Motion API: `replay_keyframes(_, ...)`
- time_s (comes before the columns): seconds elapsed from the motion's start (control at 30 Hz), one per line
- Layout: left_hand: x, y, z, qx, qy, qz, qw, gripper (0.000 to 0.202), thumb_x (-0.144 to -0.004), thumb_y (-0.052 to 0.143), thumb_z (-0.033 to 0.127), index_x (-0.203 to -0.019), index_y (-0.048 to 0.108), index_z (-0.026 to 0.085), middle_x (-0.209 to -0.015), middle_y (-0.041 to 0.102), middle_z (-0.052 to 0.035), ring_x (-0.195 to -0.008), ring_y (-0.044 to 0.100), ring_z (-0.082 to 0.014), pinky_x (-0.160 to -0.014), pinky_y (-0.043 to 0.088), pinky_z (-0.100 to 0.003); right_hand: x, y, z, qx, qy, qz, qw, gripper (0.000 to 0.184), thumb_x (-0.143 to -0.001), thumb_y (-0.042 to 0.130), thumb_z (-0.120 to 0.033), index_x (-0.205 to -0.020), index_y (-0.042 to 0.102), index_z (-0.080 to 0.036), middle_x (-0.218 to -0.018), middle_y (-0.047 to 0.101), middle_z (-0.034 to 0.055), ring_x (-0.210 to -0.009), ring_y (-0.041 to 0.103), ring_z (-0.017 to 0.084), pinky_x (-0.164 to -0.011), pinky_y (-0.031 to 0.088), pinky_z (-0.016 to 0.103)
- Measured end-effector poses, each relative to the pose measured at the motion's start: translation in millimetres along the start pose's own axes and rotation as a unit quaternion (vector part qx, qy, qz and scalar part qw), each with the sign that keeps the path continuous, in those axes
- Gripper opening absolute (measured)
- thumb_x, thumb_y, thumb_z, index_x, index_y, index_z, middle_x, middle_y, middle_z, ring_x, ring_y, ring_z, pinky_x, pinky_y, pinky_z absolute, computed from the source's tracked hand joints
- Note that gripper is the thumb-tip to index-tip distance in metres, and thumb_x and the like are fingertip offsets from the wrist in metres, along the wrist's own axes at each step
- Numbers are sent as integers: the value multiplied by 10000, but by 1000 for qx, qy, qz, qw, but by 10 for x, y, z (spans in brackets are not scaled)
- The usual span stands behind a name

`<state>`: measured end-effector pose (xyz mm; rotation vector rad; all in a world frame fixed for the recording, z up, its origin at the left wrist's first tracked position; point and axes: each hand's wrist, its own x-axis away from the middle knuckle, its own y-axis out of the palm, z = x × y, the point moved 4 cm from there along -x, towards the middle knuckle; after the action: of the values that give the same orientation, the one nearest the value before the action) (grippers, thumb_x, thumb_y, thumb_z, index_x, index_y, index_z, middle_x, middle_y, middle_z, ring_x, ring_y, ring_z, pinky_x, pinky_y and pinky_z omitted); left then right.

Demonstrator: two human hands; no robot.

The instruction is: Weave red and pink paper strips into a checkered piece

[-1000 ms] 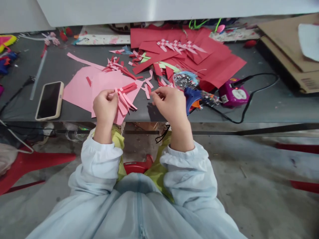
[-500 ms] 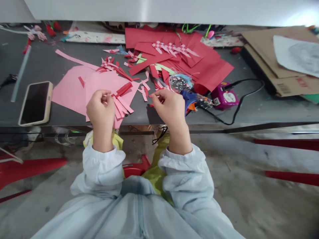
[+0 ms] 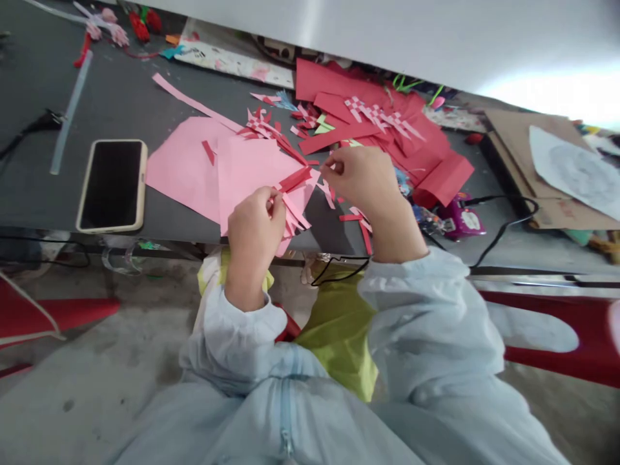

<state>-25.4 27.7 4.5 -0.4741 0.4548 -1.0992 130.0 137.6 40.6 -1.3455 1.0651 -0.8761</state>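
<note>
My left hand is closed in a pinch over the near edge of the pink paper sheets. Just right of its fingertips lie loose pink strips and red strips; anything between the fingers is too small to make out. My right hand hovers further right with thumb and forefinger pressed together, and I cannot tell what they hold. Around it lie pink and red scraps. Beyond, several pink-and-red woven paper pieces form a small heap, and more checked ones rest on red paper.
A phone lies at the left, below a translucent glue stick. At the right, a purple box with a black cable sits before cardboard bearing a drawing. Red chairs stand near the table's front edge.
The view has turned and shifted, so the table things appear further right and tilted. My right hand has moved forward over the scraps; both hands stay pinched.
</note>
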Motion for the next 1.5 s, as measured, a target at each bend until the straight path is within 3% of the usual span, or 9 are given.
replay_keyframes(0.33,-3,25,10,36,-8,-61,997,202,-932,526,286,-942,719,228,-787,732,-39,-702,632,-183,-661,390,-314,-667,250,-59,-18,-3,-41,999,150,-768,637,-171,-778,782,-208,-825,745,88,-768,652,212,-631,390,321)
replay_keyframes(0.5,-10,57,35,40,-8,-73,997,213,-935,517,277,-959,720,218,-794,731,-46,-684,625,-181,-662,389,-320,-788,392,-18,-51,-6,-42,998,148,-727,750,-287,-834,779,-189,-733,709,53,-700,615,193,-658,418,320)
replay_keyframes(0.67,-14,65,34,44,-7,-76,996,204,-939,522,286,-949,716,223,-790,734,-41,-690,635,-181,-661,398,-317,-811,429,-33,-64,-6,-29,998,24,-686,754,-190,-691,734,-180,-663,674,45,-664,583,188,-658,412,332)
replay_keyframes(0.73,-20,53,19,48,-8,-72,996,198,-934,530,287,-945,719,227,-817,744,-45,-721,649,-189,-679,412,-323,-801,415,-46,-66,-4,-34,997,69,-684,731,-159,-628,700,-183,-634,666,51,-665,578,195,-657,408,333)
replay_keyframes(0.83,-34,27,-9,55,-12,-58,997,183,-921,547,285,-941,723,236,-852,757,-48,-768,665,-197,-707,431,-325,-763,347,-43,-80,3,-25,996,91,-693,694,-146,-615,677,-190,-609,654,44,-677,585,200,-659,407,328)
replay_keyframes(0.97,-46,14,-26,56,-19,-54,997,183,-915,550,287,-939,722,228,-829,755,-45,-756,668,-193,-706,437,-319,-629,159,-3,-93,10,20,995,57,-718,644,-153,-715,689,-188,-739,709,61,-723,619,209,-655,409,330)
replay_keyframes(1.13,-40,10,-18,64,-13,-51,997,202,-919,537,300,-954,719,221,-765,734,-30,-701,653,-176,-677,431,-304,-232,-104,29,-170,5,101,980,50,-754,630,-198,-733,675,-201,-753,733,61,-743,663,206,-697,460,350)
replay_keyframes(1.27,-22,-5,-10,83,3,-37,996,215,-921,538,320,-973,721,219,-766,729,-24,-687,642,-161,-661,443,-285,131,-168,32,-341,12,122,932,40,-748,652,-214,-715,667,-197,-693,716,44,-636,654,179,-629,487,340)
replay_keyframes(1.5,40,-28,66,108,43,-5,993,192,-912,559,267,-962,734,202,-792,722,-17,-663,624,-120,-655,473,-244,396,-75,11,-522,13,64,850,98,-703,717,-242,-739,752,-157,-658,714,27,-520,584,118,-511,484,282)
